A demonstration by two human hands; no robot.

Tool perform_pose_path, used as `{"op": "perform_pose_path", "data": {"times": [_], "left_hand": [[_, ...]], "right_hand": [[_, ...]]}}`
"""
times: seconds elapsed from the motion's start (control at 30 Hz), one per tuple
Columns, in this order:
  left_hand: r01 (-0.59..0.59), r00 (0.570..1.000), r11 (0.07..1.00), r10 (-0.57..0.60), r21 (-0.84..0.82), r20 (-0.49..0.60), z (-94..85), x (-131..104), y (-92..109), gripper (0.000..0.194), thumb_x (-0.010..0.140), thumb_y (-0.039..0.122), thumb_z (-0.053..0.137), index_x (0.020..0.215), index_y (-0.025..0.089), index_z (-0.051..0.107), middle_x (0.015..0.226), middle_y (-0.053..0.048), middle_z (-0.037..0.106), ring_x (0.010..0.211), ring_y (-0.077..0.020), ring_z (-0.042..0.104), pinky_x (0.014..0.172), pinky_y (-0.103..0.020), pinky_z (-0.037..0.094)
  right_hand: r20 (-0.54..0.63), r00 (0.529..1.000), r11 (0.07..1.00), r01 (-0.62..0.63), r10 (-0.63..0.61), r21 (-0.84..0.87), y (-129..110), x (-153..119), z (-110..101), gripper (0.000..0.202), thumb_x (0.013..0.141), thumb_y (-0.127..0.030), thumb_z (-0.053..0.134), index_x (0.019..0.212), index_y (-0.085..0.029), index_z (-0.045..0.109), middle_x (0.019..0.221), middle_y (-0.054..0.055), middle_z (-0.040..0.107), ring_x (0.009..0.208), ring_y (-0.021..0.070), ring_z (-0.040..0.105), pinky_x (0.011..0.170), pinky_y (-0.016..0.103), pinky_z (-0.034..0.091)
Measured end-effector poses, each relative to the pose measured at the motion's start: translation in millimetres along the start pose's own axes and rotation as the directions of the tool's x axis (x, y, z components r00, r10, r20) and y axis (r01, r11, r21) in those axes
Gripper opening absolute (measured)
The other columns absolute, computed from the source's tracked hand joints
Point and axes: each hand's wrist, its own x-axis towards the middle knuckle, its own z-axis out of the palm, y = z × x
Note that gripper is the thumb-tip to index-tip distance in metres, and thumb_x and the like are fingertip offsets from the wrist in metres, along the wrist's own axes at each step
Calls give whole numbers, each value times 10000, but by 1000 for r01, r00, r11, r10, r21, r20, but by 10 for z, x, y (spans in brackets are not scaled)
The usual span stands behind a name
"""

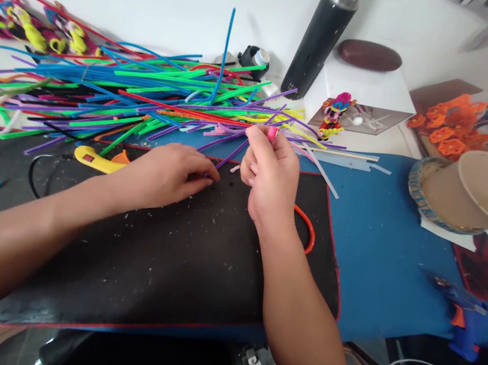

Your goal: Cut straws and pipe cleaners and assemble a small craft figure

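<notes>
My right hand is closed above the black mat, a small pink piece pinched between thumb and forefinger. To its left, my left hand rests low over the mat, thumb and fingertips drawn together. Whatever those fingertips hold, if anything, is too small to make out; the end of a purple stem lies beside them. A yellow-handled tool is partly behind my left wrist. An orange-red loop shows beside my right wrist.
Behind the hands lies a heap of coloured fuzzy stems. A dark flask and a white box with a small figure stand further back. At right are a beige bowl and a blue glue gun.
</notes>
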Motion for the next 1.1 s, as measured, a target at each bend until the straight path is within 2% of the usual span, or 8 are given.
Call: {"op": "perform_pose_path", "data": {"times": [0.1, 0.23, 0.5, 0.67, 0.83, 1.1], "left_hand": [[-82, 997, 996, 82, 18, -1, 87, 25, 33, 389, 1071, 356, 502, 1197, 246, 854, 1088, -97, 851, 1015, -289, 786, 965, -425, 587], [-124, 992, 992, 124, 7, 22, 128, 95, 64, 411, 1083, 296, 481, 1254, 227, 849, 1099, -118, 841, 1010, -294, 786, 964, -433, 597], [-102, 994, 995, 101, 14, 43, 177, 146, 9, 427, 1087, 306, 467, 1254, 207, 848, 1092, -135, 841, 1009, -321, 787, 951, -463, 600], [-57, 998, 998, 57, 0, 19, 116, 115, -29, 414, 1079, 355, 487, 1249, 237, 846, 1122, -112, 849, 1049, -309, 784, 983, -452, 601], [-66, 998, 998, 66, 6, 5, 66, 42, -67, 406, 1086, 342, 485, 1251, 229, 838, 1117, -112, 842, 1056, -307, 776, 996, -453, 592], [-93, 995, 988, 89, 125, 37, 133, 13, 26, 443, 1095, 303, 447, 1297, 246, 837, 1111, -118, 829, 1031, -313, 759, 973, -468, 569]], "right_hand": [[-9, 1000, 999, -15, 15, -29, 4, -4, 10, 338, 972, -488, 834, 895, -263, 595, 626, -114, 351, 487, 85, 301, 448, 243, 265], [-18, 1000, 999, -23, 23, -40, 10, -5, 17, 321, 990, -461, 828, 883, -265, 598, 616, -116, 351, 476, 85, 301, 452, 248, 276], [-5, 1000, 999, -26, 26, -28, 10, -24, 18, 311, 997, -465, 829, 903, -269, 605, 613, -110, 366, 478, 86, 329, 450, 247, 269], [-3, 999, 998, -38, 38, -40, 9, -32, 10, 321, 973, -489, 846, 923, -269, 616, 605, -108, 390, 477, 91, 350, 444, 252, 275], [1, 1000, 999, -25, 25, -30, 15, -36, 4, 294, 992, -469, 839, 933, -271, 631, 606, -111, 386, 464, 86, 330, 451, 257, 267], [3, 999, 998, -36, 36, -54, 9, -48, 36, 287, 988, -425, 815, 873, -264, 609, 615, -112, 362, 479, 87, 313, 457, 254, 283]]}}
